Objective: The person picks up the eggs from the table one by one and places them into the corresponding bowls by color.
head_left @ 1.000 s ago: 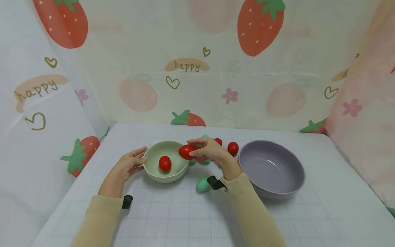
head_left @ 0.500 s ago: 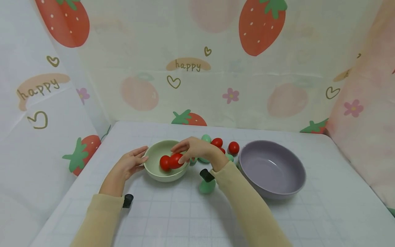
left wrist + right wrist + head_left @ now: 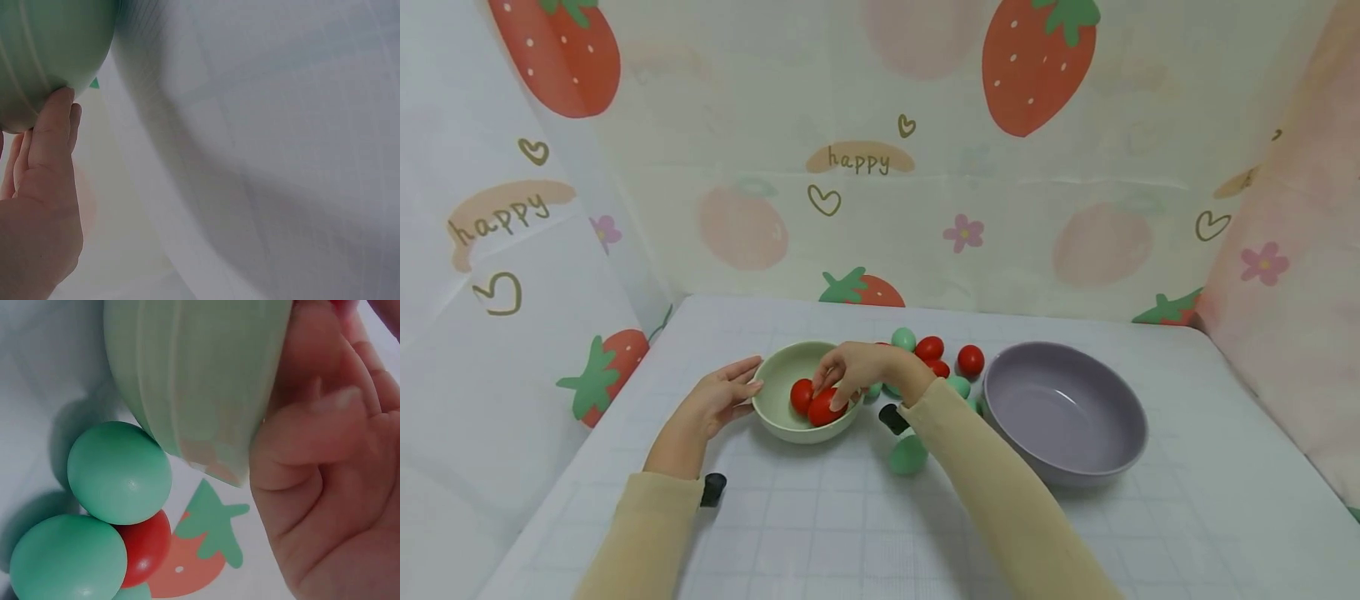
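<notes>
Long beige sleeves [image 3: 1007, 492], black wrist pieces [image 3: 712, 490]
Both sleeves look plain; each small, blunt dark piece shows beside a cuff [image 3: 666, 484].

Head camera looks forward and down over a table [image 3: 820, 533]; wrist views (close, from opposite sides) share the green bowl [image 3: 56, 50].

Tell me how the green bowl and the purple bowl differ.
The green bowl is pale green and smaller; the purple bowl is greyish purple and larger. The green bowl has two red eggs in it, one pinched by the right hand; the purple bowl shows none. The left hand touches the green bowl, while neither hand touches the purple bowl. Both are round and open-topped.
</notes>
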The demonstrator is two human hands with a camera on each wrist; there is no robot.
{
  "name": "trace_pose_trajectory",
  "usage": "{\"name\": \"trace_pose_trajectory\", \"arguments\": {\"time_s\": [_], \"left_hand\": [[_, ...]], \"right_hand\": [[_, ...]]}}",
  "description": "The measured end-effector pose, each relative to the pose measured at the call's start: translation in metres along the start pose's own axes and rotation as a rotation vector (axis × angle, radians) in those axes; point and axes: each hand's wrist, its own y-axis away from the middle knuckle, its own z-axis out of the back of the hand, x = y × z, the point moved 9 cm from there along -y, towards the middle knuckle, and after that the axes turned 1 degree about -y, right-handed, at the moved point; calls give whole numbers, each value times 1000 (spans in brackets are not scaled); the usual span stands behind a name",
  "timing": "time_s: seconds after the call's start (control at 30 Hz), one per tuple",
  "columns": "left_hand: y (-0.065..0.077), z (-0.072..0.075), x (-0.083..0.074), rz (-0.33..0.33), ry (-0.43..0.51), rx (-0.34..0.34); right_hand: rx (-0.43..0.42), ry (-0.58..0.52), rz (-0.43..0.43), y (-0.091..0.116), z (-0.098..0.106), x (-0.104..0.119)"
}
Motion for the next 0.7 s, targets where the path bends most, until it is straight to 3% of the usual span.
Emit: {"name": "trace_pose_trajectory", "arguments": {"time_s": [0.5,0.7], "left_hand": [[-1,-1,2,0,10,-3],[0,0,1,5,2,-10]], "right_hand": [[64,209,-119,-10,-6,-6],[52,219,-145,-12,-7,-6]]}}
